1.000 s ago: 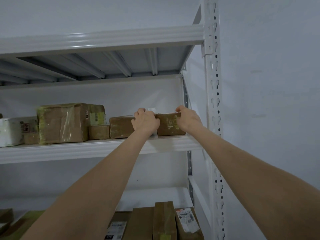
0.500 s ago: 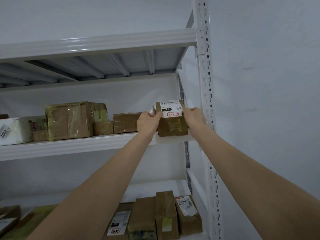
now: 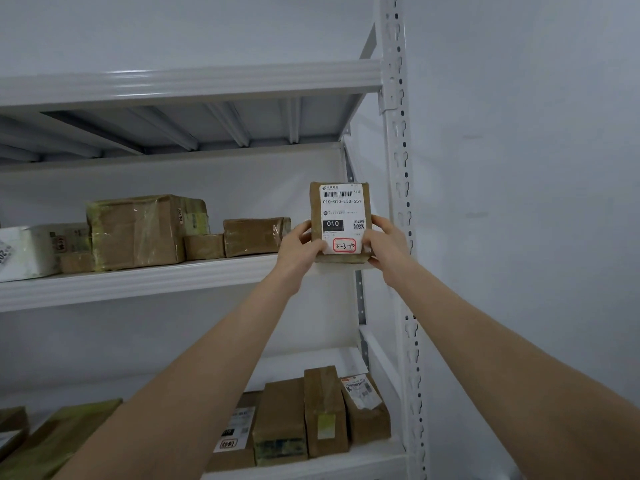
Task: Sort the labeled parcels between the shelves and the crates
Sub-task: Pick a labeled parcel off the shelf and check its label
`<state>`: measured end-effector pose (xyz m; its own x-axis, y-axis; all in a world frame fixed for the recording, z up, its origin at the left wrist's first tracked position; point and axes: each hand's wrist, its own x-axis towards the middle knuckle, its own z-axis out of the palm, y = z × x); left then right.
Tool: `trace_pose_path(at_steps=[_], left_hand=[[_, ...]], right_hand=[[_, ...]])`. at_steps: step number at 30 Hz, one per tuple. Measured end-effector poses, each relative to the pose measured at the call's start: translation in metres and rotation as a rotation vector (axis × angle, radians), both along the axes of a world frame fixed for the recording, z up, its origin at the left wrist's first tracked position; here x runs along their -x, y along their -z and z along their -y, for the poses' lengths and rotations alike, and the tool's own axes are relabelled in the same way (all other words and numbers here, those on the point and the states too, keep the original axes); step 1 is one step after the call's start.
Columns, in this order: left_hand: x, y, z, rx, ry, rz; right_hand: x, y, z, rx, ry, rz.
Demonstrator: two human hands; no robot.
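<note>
Right now I have both hands up at the right end of the middle shelf [image 3: 145,282], holding one small brown parcel [image 3: 341,221] upright between them. My left hand [image 3: 299,245] clasps its left edge at about nine o'clock of the parcel, and my right hand [image 3: 388,242] clasps the right edge at three o'clock; the fingers of both are curled closed around the parcel's sides, thumbs on its front face. The parcel's bottom edge sits at the front lip of the shelf; I cannot tell whether it rests there or is just clear of it.

Its white label [image 3: 341,216] faces me, with a barcode at the top, the line 010-010-L30-551, a black block reading 010, a QR code, and a red-outlined box at the bottom with handwritten 3-3-19.

At nine o'clock from the parcel, along the same shelf, lie a flat taped box [image 3: 254,237], a smaller box [image 3: 203,246] touching it, a large box wrapped in clear tape [image 3: 136,232], and a white padded package [image 3: 31,251] at the far left edge. The white slotted upright post [image 3: 398,202] stands just at three o'clock of my right hand, with the bare wall beyond it.

At six o'clock, on the lower shelf [image 3: 311,469], several brown parcels stand side by side on end [image 3: 323,410], one with a label on its top at the right [image 3: 360,393], and more lie at seven o'clock, partly hidden by my left forearm.
</note>
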<state>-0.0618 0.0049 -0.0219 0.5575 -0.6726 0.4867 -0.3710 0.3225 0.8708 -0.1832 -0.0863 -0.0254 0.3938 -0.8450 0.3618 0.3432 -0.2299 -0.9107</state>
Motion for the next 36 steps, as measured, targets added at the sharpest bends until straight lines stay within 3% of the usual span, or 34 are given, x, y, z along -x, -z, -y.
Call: trace_pose_path(at_steps=[9,14,18,27,30,32,36], left_hand=[[0.003,-0.018,0.009,-0.076,-0.045,0.030],[-0.003,-0.052,0.012,0.036,-0.036,-0.001],[-0.012,-0.076,0.017,0.040,-0.020,0.121],[-0.034,-0.059,0.055,-0.151,-0.143,0.269],[-0.038,-0.053,0.065,-0.244,-0.229,0.489],[-0.042,-0.053,0.068,-0.285,-0.346,0.706],[-0.059,-0.058,0.063,-0.383,-0.743,1.237]], right_hand=[[0.000,-0.015,0.003,0.282,0.359,-0.240],[-0.008,-0.042,0.007,0.439,0.401,-0.217],[-0.016,-0.067,0.013,0.521,0.436,-0.209],[-0.037,-0.058,0.036,0.746,0.570,-0.730],[-0.048,-0.053,0.043,0.936,0.651,-0.908],[-0.055,-0.052,0.045,1.011,0.692,-0.927],[-0.064,-0.053,0.047,1.116,0.652,-0.957]])
